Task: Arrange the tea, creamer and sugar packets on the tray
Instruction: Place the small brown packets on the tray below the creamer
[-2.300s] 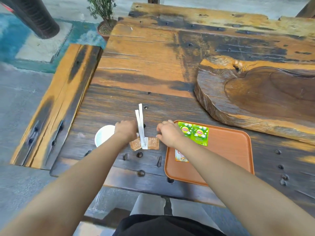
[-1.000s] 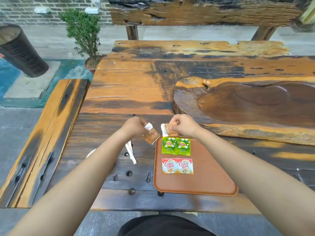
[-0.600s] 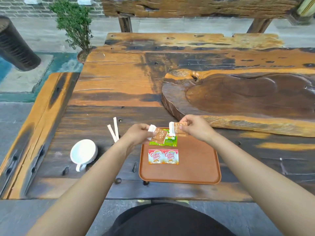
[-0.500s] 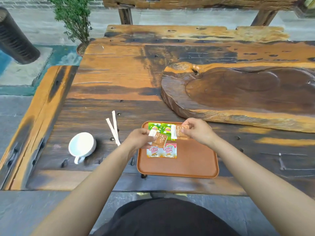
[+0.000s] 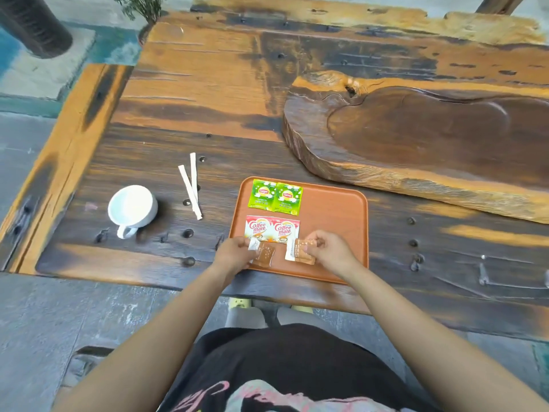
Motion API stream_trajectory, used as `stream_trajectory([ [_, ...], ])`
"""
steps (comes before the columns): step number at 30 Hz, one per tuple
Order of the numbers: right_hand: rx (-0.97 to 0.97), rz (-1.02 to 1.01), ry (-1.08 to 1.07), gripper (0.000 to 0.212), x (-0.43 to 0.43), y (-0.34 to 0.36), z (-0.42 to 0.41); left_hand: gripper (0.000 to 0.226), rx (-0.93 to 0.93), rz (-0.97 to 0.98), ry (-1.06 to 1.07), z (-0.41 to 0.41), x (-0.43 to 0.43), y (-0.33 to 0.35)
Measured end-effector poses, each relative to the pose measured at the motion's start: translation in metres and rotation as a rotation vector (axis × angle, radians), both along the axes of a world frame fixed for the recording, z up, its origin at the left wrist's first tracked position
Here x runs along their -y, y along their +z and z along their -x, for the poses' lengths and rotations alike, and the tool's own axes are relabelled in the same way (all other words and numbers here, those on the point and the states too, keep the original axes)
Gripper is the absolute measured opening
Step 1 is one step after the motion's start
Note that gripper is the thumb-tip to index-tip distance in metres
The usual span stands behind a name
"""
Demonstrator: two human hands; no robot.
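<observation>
An orange tray lies near the table's front edge. Two green tea packets sit side by side at its far left corner. Below them lie two red and white creamer packets. My left hand pinches a brown and white sugar packet at the tray's near left. My right hand pinches a second brown sugar packet just to the right of it. Both packets are low over the tray, below the creamer row.
A white cup stands left of the tray with two white sticks between them. A thick carved wooden slab fills the table's right far side. A wooden bench runs along the left.
Both hands picked up the sugar packets from the table left of the tray, carried them over it, and brought them down toward the tray's near edge below the creamer packets.
</observation>
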State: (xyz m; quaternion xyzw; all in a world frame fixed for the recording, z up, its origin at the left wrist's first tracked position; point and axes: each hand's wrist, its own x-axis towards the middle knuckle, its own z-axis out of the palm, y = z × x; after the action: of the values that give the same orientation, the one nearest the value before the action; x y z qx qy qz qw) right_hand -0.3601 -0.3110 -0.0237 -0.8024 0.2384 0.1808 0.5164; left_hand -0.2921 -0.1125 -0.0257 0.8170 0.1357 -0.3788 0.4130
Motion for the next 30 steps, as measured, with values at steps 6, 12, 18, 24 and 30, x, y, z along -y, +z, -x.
stream_trajectory([
  [6,-0.021,-0.048,-0.073,0.028,-0.010,-0.011,0.002,0.021,0.192,-0.148,-0.062,0.010,0.002,-0.005],
  [12,-0.059,-0.091,-0.081,0.010,-0.026,-0.016,0.002,0.037,0.254,-0.256,-0.159,0.019,0.003,-0.008],
  [18,-0.061,0.111,0.038,0.008,-0.036,-0.022,0.004,0.033,0.268,-0.288,-0.178,0.021,0.005,-0.010],
  [24,0.013,0.528,0.280,0.028,-0.040,-0.019,0.011,0.041,0.310,-0.301,-0.175,0.024,0.003,-0.012],
  [30,0.236,0.645,0.414,0.026,-0.045,-0.021,0.017,0.044,0.374,-0.338,-0.200,0.029,0.001,-0.013],
])
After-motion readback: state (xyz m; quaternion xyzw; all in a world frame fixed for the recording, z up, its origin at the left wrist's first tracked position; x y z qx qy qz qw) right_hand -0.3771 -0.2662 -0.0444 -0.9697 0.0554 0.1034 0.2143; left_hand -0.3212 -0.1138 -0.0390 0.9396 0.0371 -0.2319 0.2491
